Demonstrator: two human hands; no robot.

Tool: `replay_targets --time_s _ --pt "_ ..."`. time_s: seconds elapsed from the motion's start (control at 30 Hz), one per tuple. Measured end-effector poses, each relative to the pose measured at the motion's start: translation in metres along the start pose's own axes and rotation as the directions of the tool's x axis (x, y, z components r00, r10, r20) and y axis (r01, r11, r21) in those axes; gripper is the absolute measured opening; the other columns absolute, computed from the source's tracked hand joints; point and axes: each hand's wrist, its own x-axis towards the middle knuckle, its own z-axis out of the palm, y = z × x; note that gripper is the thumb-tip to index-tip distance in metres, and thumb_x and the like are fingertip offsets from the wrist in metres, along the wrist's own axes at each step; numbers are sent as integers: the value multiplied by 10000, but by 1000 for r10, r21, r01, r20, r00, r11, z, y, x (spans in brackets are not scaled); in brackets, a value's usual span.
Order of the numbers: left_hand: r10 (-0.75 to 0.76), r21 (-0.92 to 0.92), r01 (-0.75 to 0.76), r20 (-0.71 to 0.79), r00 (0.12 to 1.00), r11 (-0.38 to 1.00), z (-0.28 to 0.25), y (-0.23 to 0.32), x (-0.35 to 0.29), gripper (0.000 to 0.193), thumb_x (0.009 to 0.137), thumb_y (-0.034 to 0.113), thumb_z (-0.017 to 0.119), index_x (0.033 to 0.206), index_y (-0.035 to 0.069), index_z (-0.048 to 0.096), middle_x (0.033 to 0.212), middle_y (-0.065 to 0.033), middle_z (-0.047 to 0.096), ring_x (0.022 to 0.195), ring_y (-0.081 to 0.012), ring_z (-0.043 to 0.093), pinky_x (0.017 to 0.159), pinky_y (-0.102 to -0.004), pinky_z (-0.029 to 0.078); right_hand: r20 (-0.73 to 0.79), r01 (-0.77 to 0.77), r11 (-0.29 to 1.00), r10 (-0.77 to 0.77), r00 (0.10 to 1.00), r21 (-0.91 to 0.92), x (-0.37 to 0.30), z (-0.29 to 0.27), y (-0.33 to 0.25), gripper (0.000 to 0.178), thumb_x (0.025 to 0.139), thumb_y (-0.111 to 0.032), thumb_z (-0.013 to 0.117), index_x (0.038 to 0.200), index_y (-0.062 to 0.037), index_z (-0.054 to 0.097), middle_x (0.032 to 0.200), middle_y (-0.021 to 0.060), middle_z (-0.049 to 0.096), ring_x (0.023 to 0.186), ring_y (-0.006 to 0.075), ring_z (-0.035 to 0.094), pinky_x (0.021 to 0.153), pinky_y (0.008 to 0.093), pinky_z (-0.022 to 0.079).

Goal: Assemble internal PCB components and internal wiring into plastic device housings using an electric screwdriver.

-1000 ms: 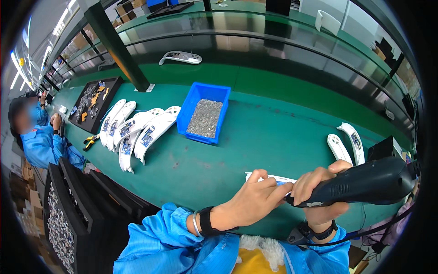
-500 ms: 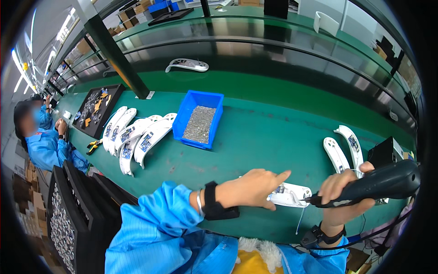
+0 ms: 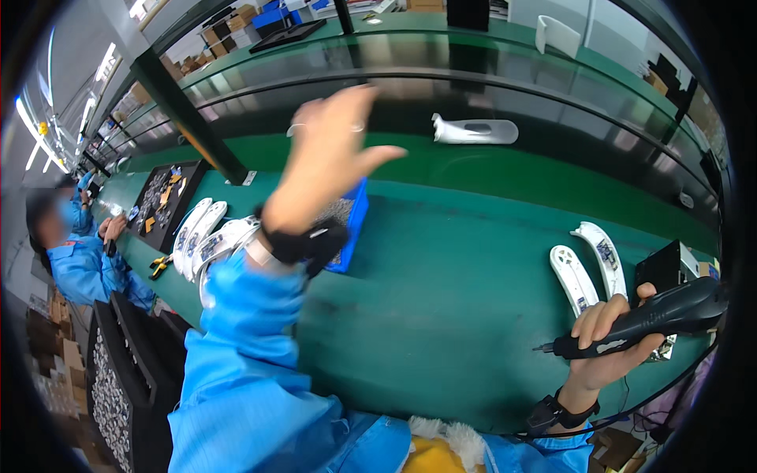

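My left hand (image 3: 327, 154), smeared by motion, reaches over the far side of the bench with thumb spread and fingers stretched out, nothing seen in it. White edges show on both sides of its fingers; the part behind is mostly hidden. My right hand (image 3: 611, 339) is wrapped round a black electric screwdriver (image 3: 662, 319), its bit pointing left above the green bench. Just beyond it lie a curved white shell (image 3: 573, 276) and another white shell (image 3: 603, 256) with a circuit board. A further white shell (image 3: 477, 132) rests on the dark strip behind the bench.
A blue bin (image 3: 359, 225) of small metal parts stands partly behind my left arm. Left of it are several white shells (image 3: 189, 236), yellow-handled pliers (image 3: 160, 266) and a black tray (image 3: 183, 197). A co-worker (image 3: 83, 252) sits at far left. A black box (image 3: 666, 264) stands right.
My left hand has moved from the shell under the screwdriver up and far left. That shell has left the near bench, and one now lies on the dark strip. The screwdriver has barely moved.
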Motion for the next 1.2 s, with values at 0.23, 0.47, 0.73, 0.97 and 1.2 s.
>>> replay_targets --time_s 0.23,0.47,0.73,0.97,1.2 --pt "-735 221 702 152 661 677 -85 -66 -225 627 600 256 813 1090 -8 521 1028 -182 597 936 -323 586 785 -380 473 75 -3 1000 4 997 -6 -1 2 1 628 899 -588 331 1227 -54 286 576 54 460 387 136 465 388 244 403" --pt "-694 123 684 180 697 719 -73 -61 -237 627 589 212 815 1100 -2 521 981 -203 630 895 -341 615 765 -384 483 114 -19 999 23 993 -42 -5 17 3 647 897 -598 322 1234 -46 298 565 39 442 389 120 445 395 235 387" --pt "-825 -343 796 96 557 498 -161 5 -234 597 605 30 765 1134 -77 511 1056 -163 627 949 -189 606 783 -277 452 85 112 992 -107 991 -59 6 -2 -23 653 908 -567 343 1269 -24 307 584 38 429 405 114 435 409 239 395" --pt "-217 -387 441 501 838 810 -90 96 -154 595 552 259 833 1064 55 609 1015 -107 646 948 -280 611 855 -371 455 80 129 992 -128 989 -12 14 -24 -36 644 908 -545 376 1283 -25 311 600 43 430 421 113 443 414 237 400" --pt "165 -631 260 533 830 731 7 156 -121 619 654 243 768 1174 34 506 1038 -134 628 868 -309 617 1000 -421 372 115 138 990 -135 984 -18 14 -20 -27 688 884 -593 374 1294 -46 296 596 57 456 389 141 459 406 252 410"
